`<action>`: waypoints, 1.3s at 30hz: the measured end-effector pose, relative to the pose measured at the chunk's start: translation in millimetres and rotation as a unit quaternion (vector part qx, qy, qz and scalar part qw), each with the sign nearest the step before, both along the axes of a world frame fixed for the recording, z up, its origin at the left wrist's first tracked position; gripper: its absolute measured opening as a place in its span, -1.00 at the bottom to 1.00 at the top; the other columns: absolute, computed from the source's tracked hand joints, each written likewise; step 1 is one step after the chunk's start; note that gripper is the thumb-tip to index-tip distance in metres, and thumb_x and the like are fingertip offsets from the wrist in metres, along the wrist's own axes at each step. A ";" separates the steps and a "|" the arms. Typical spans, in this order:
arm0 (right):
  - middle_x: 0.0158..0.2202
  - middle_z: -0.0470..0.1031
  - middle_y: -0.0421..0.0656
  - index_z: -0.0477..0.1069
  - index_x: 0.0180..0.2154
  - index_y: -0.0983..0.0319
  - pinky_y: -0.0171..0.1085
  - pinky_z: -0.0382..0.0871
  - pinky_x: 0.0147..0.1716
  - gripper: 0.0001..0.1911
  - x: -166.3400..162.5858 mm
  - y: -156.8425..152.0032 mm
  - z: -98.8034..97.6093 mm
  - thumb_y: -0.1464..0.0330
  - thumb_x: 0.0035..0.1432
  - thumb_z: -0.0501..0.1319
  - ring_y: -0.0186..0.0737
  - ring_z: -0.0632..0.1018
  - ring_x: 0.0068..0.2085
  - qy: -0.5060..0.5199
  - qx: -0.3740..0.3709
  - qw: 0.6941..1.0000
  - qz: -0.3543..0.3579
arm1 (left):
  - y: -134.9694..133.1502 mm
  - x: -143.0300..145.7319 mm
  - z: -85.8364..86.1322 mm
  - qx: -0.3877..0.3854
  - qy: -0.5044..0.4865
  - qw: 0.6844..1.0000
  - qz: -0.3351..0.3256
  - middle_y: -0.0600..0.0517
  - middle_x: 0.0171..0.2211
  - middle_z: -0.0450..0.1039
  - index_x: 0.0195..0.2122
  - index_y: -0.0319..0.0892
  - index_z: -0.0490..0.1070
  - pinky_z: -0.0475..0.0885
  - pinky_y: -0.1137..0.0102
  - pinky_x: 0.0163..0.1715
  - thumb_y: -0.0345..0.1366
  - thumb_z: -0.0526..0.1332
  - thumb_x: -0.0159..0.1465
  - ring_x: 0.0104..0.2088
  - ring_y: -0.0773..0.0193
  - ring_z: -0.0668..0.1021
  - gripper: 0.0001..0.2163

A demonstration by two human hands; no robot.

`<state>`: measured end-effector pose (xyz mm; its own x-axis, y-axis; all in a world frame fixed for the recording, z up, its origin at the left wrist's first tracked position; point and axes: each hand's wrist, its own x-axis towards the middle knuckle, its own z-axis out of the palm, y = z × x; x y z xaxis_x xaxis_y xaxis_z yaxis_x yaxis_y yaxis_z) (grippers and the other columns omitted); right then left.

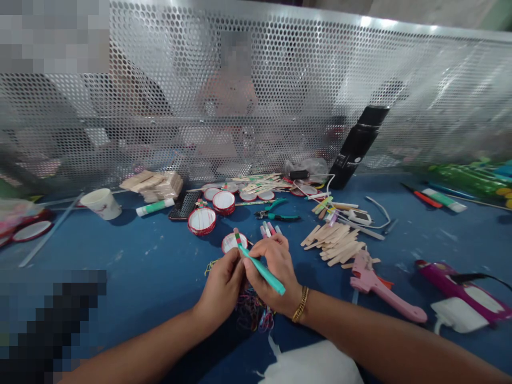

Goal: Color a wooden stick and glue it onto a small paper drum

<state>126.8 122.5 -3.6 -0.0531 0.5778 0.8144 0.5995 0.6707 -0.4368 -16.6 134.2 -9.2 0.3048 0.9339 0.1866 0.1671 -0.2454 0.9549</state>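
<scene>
My right hand (276, 266) grips a turquoise marker (266, 276), its tip touching a wooden craft stick (237, 237) coloured with red and green patches. That stick is pinched in my left hand (224, 282), and its lower part is hidden by the fingers. Just behind the stick lies a white disc with a red rim (229, 244). Several more markers (271, 230) rest beyond my right hand. A tangle of coloured threads (254, 309) lies beneath both hands.
Plain craft sticks (334, 242), a pink glue gun (370, 280) and pliers (276, 213) lie on the blue table (148, 298). Red-rimmed discs (202, 221), a paper cup (102, 204) and a black bottle (356, 146) stand near a perforated metal screen (180, 106). White cloth (312, 365) lies in front.
</scene>
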 end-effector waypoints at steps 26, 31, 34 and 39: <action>-0.34 0.52 -0.23 0.31 -0.25 0.16 -0.09 0.23 0.00 -0.96 -0.9 -1.5 0.1 0.37 0.27 0.18 -0.23 0.55 -0.28 -0.001 -0.006 1.000 0.003 | 1.1 -2.1 -3.8 -0.013 -0.013 1.000 -0.004 0.17 -0.53 0.19 -0.43 -0.13 0.23 0.22 0.45 -0.45 -0.12 0.10 0.37 -0.49 0.34 0.24 -0.73; -0.37 0.51 -0.24 0.31 -0.28 0.16 -0.06 0.22 0.01 -0.96 -0.1 -0.1 0.4 0.38 0.26 0.17 -0.22 0.55 -0.29 0.006 -0.007 1.000 -0.018 | 0.8 -1.0 -0.6 -0.008 -0.010 1.000 0.002 0.16 -0.54 0.22 -0.44 -0.13 0.25 0.22 0.46 -0.47 -0.10 0.10 0.37 -0.50 0.34 0.26 -0.71; -0.39 0.50 -0.25 0.31 -0.28 0.16 -0.07 0.23 -0.01 -0.96 -0.1 -1.0 1.6 0.39 0.26 0.17 -0.22 0.56 -0.30 0.011 -0.005 1.000 -0.021 | -0.3 -0.2 0.7 -0.013 -0.018 1.000 -0.002 0.16 -0.54 0.23 -0.44 -0.13 0.24 0.23 0.46 -0.47 -0.09 0.11 0.37 -0.51 0.35 0.26 -0.71; -0.35 0.53 -0.23 0.31 -0.25 0.15 -0.08 0.24 0.00 -0.96 -1.3 -2.9 2.1 0.38 0.26 0.18 -0.22 0.56 -0.28 0.001 0.007 1.000 -0.007 | -1.1 -0.5 0.3 -0.008 -0.013 1.000 0.012 0.16 -0.54 0.21 -0.46 -0.13 0.24 0.22 0.47 -0.49 -0.10 0.13 0.34 -0.51 0.35 0.24 -0.71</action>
<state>125.6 119.6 -1.5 -0.0432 0.5669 0.8226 0.6080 0.6683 -0.4286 -17.2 133.1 -8.9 0.2781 0.9437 0.1792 0.1474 -0.2263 0.9628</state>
